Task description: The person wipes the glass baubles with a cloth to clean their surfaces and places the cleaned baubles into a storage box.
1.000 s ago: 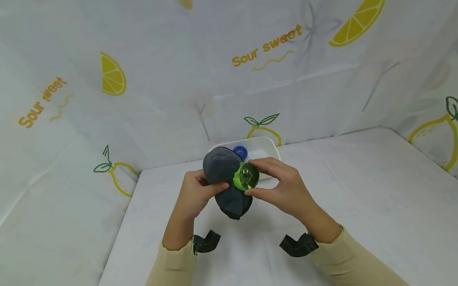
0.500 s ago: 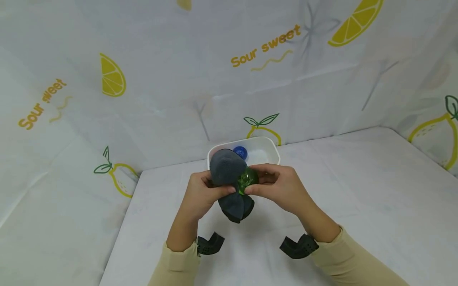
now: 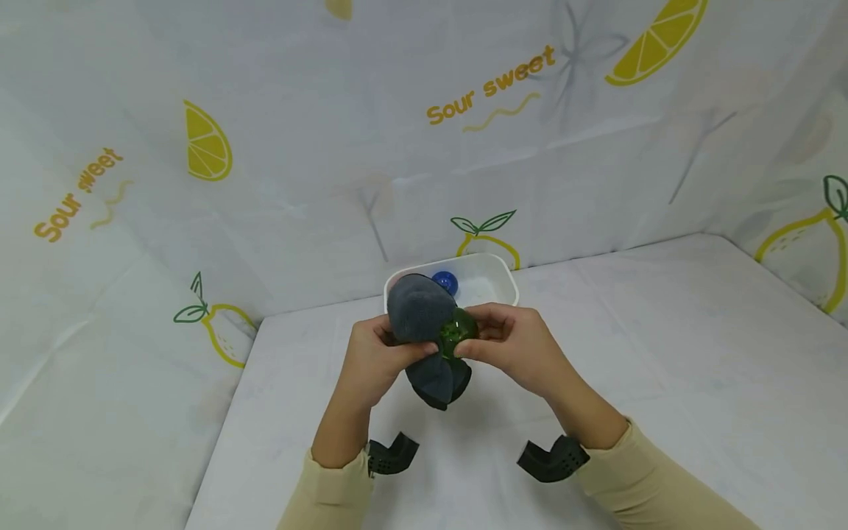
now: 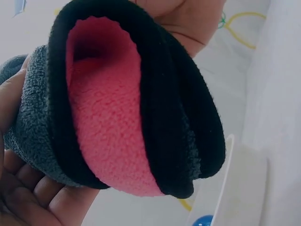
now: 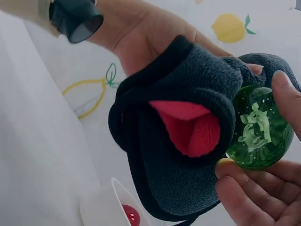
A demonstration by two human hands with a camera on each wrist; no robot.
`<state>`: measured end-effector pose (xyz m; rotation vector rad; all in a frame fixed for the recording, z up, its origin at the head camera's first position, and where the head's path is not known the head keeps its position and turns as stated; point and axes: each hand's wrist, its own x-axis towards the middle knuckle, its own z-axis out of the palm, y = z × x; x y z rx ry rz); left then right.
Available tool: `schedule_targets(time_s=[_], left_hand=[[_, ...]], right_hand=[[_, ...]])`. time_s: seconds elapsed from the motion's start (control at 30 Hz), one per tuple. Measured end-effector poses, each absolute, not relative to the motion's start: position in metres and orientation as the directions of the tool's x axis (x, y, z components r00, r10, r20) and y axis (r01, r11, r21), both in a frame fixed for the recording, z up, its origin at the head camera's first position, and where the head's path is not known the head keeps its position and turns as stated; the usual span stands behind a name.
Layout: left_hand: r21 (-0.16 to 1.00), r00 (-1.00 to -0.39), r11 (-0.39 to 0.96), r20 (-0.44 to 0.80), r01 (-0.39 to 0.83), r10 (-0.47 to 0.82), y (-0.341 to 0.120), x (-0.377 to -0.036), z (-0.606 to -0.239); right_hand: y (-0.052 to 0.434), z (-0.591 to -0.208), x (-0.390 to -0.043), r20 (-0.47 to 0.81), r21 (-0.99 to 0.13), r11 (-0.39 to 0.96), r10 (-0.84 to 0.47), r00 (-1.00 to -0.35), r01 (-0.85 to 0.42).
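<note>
Left hand (image 3: 371, 361) is curled round a grey fleece sock (image 3: 424, 331) with black cuff and red lining, thumb on top, fingers underneath; right hand (image 3: 513, 350) pinches a green glass ball (image 3: 457, 333) between thumb and fingertips, pressed against the sock's side, above the table (image 3: 629, 353). In the right wrist view the ball (image 5: 256, 127) sits at the edge of the folded cuff (image 5: 188, 94), not inside it, with the red lining (image 5: 193, 127) showing just beside it. Risks as I read it: the ball is smooth and held only by fingertips, so a slight twist or relaxed pinch could let it roll off the palm and drop to the table below the hands, then run away across the cloth. The cuff is doubled over itself, so the opening may be partly closed; pushing the ball against it could just shove fabric aside or slide the ball off the fleece. Left hand's hold is on the sock body, not the rim, so the mouth may collapse under pressure. Beyond the hands sits a white tub (image 3: 493, 276) with a blue ball (image 3: 445, 281) in it; a dropped ball could knock into it. A red ball (image 5: 131, 214) also shows in the tub in the right wrist view
</note>
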<state>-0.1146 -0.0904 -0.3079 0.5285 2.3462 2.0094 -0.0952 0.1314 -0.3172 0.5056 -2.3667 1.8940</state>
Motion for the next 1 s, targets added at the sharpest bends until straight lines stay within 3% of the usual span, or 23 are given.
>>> schedule_targets(time_s=[0.13, 0.27, 0.37, 0.43, 0.6, 1.0], left_hand=[[0.966, -0.953, 0.129, 0.191, 0.225, 0.233, -0.0896, -0.1153, -0.3075], [0.975, -0.965, 0.119, 0.159, 0.187, 0.209, -0.0892, -0.1157, -0.3064], [0.981, -0.968, 0.096, 0.145, 0.167, 0.203, -0.0894, -0.1160, -0.3064], [0.981, -0.966, 0.090, 0.149, 0.171, 0.211, -0.0894, -0.1165, -0.3071], [0.973, -0.956, 0.099, 0.183, 0.210, 0.230, -0.0883, -0.1153, -0.3078], [0.953, -0.952, 0.163, 0.220, 0.257, 0.213, -0.0887, -0.1122, -0.3068]], right_hand=[[0.1298, -0.3188, -0.0921, 0.425, -0.821, 0.329, -0.192, -0.884, -0.466], [0.1282, -0.3211, -0.0934, 0.643, -0.589, 0.460, -0.231, -0.730, -0.665], [0.1277, -0.3215, -0.0948, 0.723, -0.459, 0.505, -0.266, -0.638, -0.731], [0.1279, -0.3215, -0.0954, 0.739, -0.423, 0.521, -0.275, -0.615, -0.742], [0.1290, -0.3213, -0.0957, 0.716, -0.475, 0.510, -0.251, -0.652, -0.718], [0.1299, -0.3185, -0.0923, 0.545, -0.759, 0.318, -0.167, -0.822, -0.568]])
